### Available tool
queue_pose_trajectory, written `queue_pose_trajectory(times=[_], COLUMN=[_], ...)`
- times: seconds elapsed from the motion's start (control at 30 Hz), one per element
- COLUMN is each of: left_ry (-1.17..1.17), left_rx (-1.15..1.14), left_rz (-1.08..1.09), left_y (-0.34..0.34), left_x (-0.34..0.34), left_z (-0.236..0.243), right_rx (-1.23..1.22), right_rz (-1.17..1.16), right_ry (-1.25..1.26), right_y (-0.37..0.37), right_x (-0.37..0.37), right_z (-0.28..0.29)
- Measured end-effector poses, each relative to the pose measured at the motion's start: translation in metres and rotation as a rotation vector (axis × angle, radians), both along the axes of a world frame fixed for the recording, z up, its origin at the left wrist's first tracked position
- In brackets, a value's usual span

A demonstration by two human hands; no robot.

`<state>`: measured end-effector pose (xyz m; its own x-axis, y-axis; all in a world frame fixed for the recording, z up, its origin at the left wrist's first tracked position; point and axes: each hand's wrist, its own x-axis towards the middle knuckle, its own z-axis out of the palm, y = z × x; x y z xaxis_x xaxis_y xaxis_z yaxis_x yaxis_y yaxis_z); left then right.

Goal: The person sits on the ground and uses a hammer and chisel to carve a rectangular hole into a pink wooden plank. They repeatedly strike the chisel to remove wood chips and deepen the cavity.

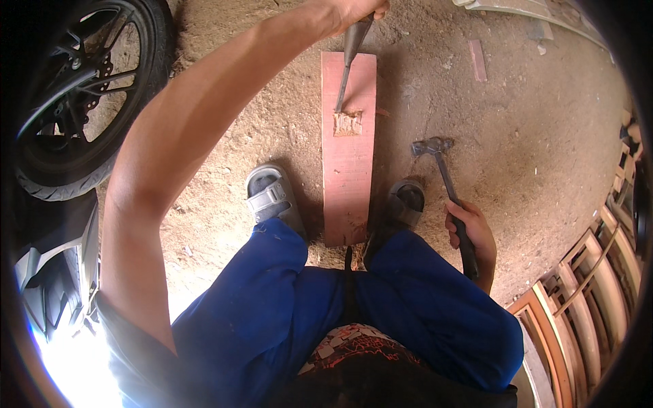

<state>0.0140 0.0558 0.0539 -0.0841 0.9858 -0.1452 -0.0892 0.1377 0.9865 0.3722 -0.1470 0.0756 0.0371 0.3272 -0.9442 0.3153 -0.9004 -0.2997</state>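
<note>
A long pink-painted wooden board (347, 183) lies lengthwise between my feet, with a roughly cut square recess (347, 124) in its upper part. My left hand (357, 12) grips the top of a metal chisel (353, 42), whose narrow tip meets the wood at the recess's upper left corner. My right hand (471, 234), at the right beside my knee, is closed round the dark handle of a ball-peen hammer (428, 145). The hammer's head is to the right of the board, apart from it.
A motorcycle wheel (143, 129) and bodywork are at the left. Stacked wooden frames (585, 299) line the lower right. A small pink offcut (477, 61) lies on the dirt floor (530, 102), and pale pieces (496, 3) lie at the top right. My sandalled feet (269, 200) flank the board.
</note>
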Motion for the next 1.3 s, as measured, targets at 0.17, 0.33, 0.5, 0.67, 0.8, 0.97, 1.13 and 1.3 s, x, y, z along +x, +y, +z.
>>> queue_pose_trajectory(times=[0.17, 0.33, 0.5, 0.67, 0.8, 0.97, 1.13, 1.3], left_ry=[0.121, 0.063, -0.018, 0.016, -0.004, 0.015, 0.005, -0.016], left_rx=[0.102, 0.064, 0.069, 0.038, 0.082, 0.052, 0.043, 0.039], left_rz=[0.009, -0.024, -0.059, -0.075, -0.113, -0.080, -0.086, -0.068], left_y=[0.006, 0.001, -0.003, -0.012, -0.014, -0.018, -0.020, -0.024], left_x=[-0.010, 0.000, 0.002, 0.004, 0.009, 0.009, 0.008, 0.012], left_z=[0.024, 0.028, 0.029, 0.033, 0.021, 0.025, 0.027, 0.032], right_rx=[-0.008, 0.004, 0.005, -0.001, 0.010, -0.001, 0.002, 0.002], right_rz=[0.006, 0.008, 0.001, 0.007, 0.002, 0.003, 0.005, -0.003], right_ry=[0.023, 0.010, -0.016, 0.007, -0.014, -0.009, -0.009, -0.013], right_y=[0.000, 0.000, 0.000, 0.000, -0.003, -0.002, -0.002, -0.002], right_x=[-0.001, -0.001, -0.003, -0.003, 0.002, 0.000, 0.000, -0.002], right_z=[-0.001, 0.001, 0.002, -0.001, -0.002, -0.001, -0.001, 0.000])
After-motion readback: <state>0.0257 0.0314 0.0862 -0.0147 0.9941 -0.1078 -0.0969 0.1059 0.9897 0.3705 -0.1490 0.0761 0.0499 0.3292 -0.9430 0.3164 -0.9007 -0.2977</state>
